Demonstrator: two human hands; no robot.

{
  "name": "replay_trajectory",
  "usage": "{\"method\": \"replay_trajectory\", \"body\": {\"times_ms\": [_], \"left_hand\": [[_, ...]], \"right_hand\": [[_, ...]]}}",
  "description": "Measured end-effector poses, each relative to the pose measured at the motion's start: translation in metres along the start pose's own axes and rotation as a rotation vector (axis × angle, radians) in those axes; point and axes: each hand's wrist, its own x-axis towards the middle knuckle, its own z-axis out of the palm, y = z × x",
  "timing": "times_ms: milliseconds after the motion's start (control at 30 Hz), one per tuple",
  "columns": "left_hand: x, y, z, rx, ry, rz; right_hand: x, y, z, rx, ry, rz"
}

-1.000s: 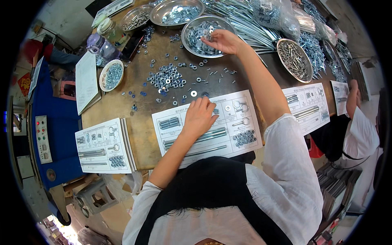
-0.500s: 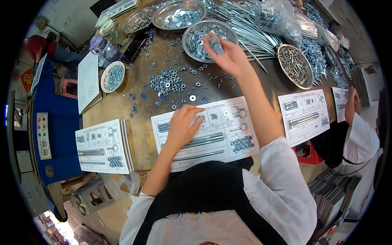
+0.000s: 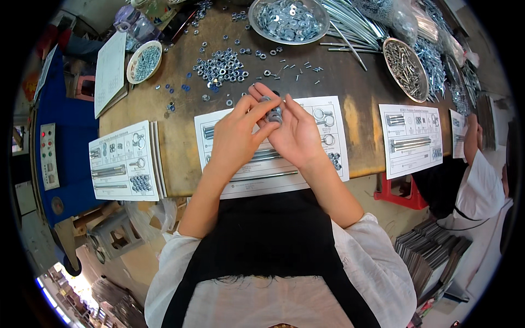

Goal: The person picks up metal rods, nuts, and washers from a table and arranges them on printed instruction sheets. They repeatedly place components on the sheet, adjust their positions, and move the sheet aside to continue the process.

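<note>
Since the earlier frame the right hand [image 3: 299,134] has come back from the steel bowl [image 3: 253,22] of washers to above the printed hardware sheet [image 3: 257,187], where the left hand [image 3: 236,136] has lifted and met it. The bowl sits beyond the sheet's far edge.

A few flat washers [image 3: 274,116] lie over the middle of the sheet, in the fingers of the right hand, which is palm-up and open beneath them. The left hand is bent, its thumb and fingertips closed on the washers from the other side; how many it grips, I cannot tell.

Such washers should be light, stiff and hard to damage, but smooth enough to slide over one another, so a loose stack could spill. The rim looks the best hold, pinched between thumb and fingertip, with the cupped palm below as a catch.

Just past the sheet's far edge are loose hex nuts [image 3: 223,66] and small screws [image 3: 299,71].
</note>
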Motion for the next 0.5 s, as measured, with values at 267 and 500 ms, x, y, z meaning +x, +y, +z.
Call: {"method": "replay_trajectory", "body": {"times_ms": [267, 500], "left_hand": [[-0.013, 0.005, -0.009, 0.141, 0.011, 0.014], [-0.015, -0.004, -0.008, 0.024, -0.059, 0.001]], "right_hand": [[0.000, 0.011, -0.004, -0.042, 0.084, 0.065], [-0.004, 0.025, -0.017, 0.170, 0.157, 0.112]]}}
